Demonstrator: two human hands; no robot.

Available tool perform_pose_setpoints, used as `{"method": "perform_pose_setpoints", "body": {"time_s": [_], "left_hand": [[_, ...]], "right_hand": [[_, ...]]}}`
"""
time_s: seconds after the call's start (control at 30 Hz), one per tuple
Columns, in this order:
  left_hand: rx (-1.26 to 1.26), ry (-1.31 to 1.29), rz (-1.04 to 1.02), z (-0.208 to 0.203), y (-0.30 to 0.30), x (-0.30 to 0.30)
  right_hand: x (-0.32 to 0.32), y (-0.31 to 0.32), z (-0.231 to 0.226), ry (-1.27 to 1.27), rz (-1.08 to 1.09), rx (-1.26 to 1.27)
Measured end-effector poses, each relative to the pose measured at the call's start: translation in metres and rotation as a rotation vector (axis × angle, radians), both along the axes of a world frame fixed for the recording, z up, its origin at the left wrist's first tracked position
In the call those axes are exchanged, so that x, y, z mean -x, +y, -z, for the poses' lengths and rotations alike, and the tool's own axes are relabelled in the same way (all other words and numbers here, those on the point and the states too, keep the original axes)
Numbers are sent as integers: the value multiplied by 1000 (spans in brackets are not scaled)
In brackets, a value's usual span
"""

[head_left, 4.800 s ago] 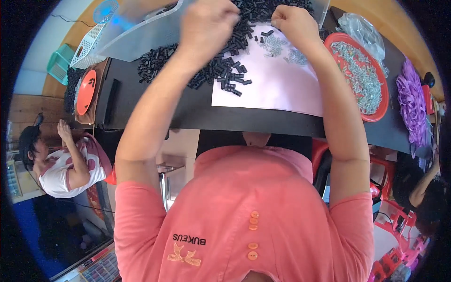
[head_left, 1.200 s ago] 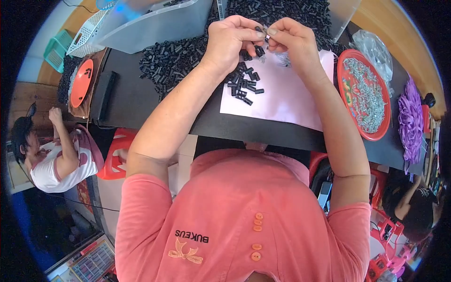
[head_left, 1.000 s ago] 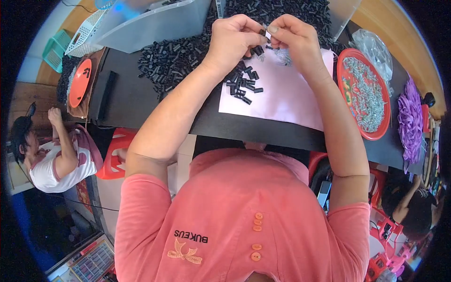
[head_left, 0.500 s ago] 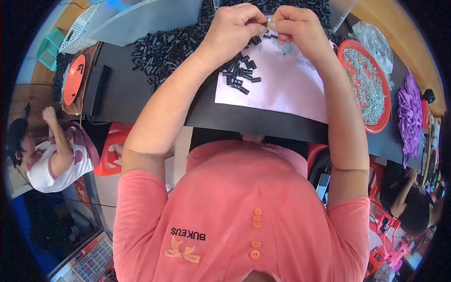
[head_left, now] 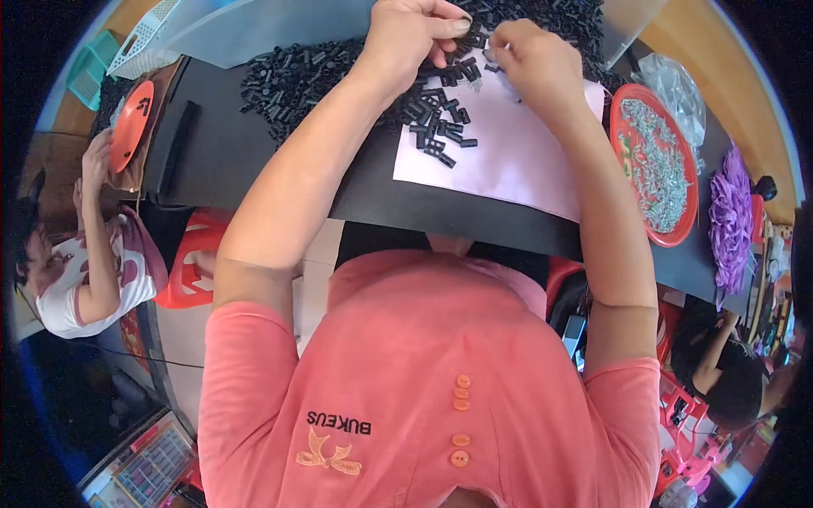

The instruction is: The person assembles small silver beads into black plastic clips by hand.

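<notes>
At dark table (head_left: 222, 140), your left hand (head_left: 405, 41) pinches black piece (head_left: 465, 25) by black heap (head_left: 296, 82); right hand (head_left: 540, 69) over pale sheet (head_left: 517, 161), grasp unclear. Apparently picking-up step; next likely calls for bringing hands together.

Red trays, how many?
2. One red tray, holding small shiny pieces, lies right of the right hand; the other red tray, bearing black pieces, sits far left by a co-worker's hand. Others may be hidden.
</notes>
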State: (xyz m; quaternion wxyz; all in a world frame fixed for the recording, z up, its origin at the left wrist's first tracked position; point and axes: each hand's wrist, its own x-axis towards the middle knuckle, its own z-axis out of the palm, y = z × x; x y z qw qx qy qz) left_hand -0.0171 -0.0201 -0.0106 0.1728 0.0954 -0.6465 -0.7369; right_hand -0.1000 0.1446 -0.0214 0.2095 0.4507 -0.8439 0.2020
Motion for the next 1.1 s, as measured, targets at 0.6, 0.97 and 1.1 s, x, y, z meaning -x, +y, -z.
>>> {"method": "perform_pose_setpoints", "body": {"time_s": [0.6, 0.97, 1.1], "left_hand": [[28, -33, 149, 10, 11, -2], [-53, -42, 115, 4, 19, -7], [-41, -49, 94, 6, 18, -6]], "right_hand": [[5, -2, -9, -969, -267, 658], [-11, -10, -6, -1114, -260, 790], [-10, -10, -6, -1152, -278, 765]]}}
